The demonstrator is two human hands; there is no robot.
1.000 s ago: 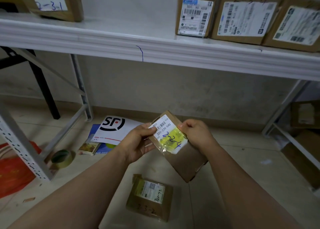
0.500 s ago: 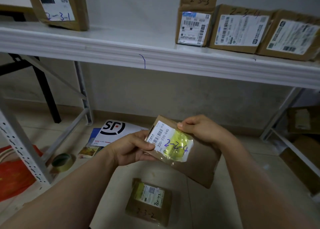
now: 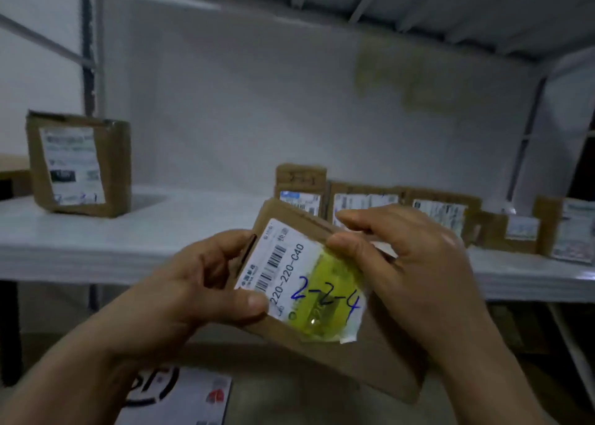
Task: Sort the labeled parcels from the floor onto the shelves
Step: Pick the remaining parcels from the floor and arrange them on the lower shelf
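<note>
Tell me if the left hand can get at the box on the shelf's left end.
Probably not yet: the left hand grips the 2-2-4 parcel, though nothing stands before the box.

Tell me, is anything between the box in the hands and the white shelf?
Nothing visible blocks the bare middle of the white shelf. But a row of brown labelled parcels stands on it right behind the brown cardboard parcel marked 2-2-4, gripped by the left hand and right hand.
</note>
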